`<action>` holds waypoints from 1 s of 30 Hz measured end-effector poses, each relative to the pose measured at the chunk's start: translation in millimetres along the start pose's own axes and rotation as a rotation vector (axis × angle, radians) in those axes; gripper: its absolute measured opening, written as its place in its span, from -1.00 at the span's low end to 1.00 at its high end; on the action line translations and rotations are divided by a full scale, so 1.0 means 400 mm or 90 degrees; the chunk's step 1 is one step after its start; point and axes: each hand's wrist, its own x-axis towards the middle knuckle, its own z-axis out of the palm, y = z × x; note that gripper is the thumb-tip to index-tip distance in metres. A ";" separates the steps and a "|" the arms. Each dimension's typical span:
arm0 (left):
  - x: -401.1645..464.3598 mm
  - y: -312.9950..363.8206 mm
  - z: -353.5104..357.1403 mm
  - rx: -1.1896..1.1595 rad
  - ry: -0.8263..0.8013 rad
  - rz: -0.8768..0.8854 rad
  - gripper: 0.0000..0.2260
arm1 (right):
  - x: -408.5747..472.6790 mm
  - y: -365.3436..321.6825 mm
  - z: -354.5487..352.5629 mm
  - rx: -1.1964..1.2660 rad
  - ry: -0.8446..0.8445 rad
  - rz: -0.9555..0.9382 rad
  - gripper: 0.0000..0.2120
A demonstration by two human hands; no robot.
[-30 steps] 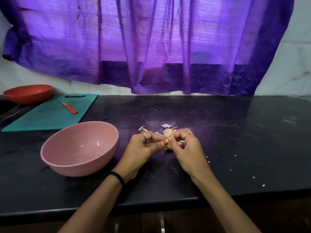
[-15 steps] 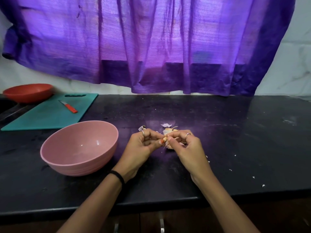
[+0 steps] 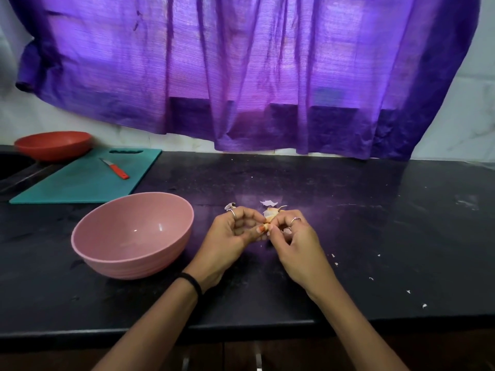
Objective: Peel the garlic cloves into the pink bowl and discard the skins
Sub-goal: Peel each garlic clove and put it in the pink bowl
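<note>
While the left hand point(image 3: 230, 236) and right hand point(image 3: 294, 236) each pinch one garlic clove point(image 3: 268, 225) between curled fingertips, presumably to tear its skin, loose skins point(image 3: 269, 202) lie just behind. The pink bowl point(image 3: 133, 234), seemingly empty, stands near on the left; bare black countertop point(image 3: 375, 223) extends rightward.

The person is wearing a thin black band point(image 3: 193, 283) on the left wrist, and both forearms are showing bare. Each hand is wearing a ring: left point(image 3: 232, 212) silver-looking, right point(image 3: 294, 219) possibly pink-stoned. Thumbnail polish point(image 3: 260, 228) is looking orange.
</note>
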 end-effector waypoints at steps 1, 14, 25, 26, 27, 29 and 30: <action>-0.001 0.000 0.001 -0.002 0.003 0.000 -0.87 | 0.000 0.001 0.001 -0.054 -0.004 -0.012 -0.86; 0.002 0.000 -0.007 -0.147 0.066 -0.046 -0.91 | -0.008 -0.008 0.008 -0.112 0.101 -0.068 -0.79; 0.002 0.003 -0.008 -0.070 0.034 -0.058 -0.92 | -0.006 -0.015 -0.008 -0.034 0.099 -0.022 -0.65; 0.003 0.002 -0.007 -0.067 0.035 -0.062 -0.93 | -0.007 -0.016 -0.007 -0.021 0.090 -0.013 -0.64; 0.004 0.002 -0.006 -0.066 0.036 -0.064 -0.93 | -0.006 -0.018 -0.006 -0.009 0.083 -0.005 -0.66; 0.003 0.002 -0.001 -0.075 0.038 -0.071 -0.92 | -0.006 -0.020 -0.002 0.009 0.083 -0.002 -0.75; 0.002 0.002 0.003 -0.082 0.040 -0.076 -0.92 | -0.006 -0.021 -0.001 0.016 0.088 -0.006 -0.80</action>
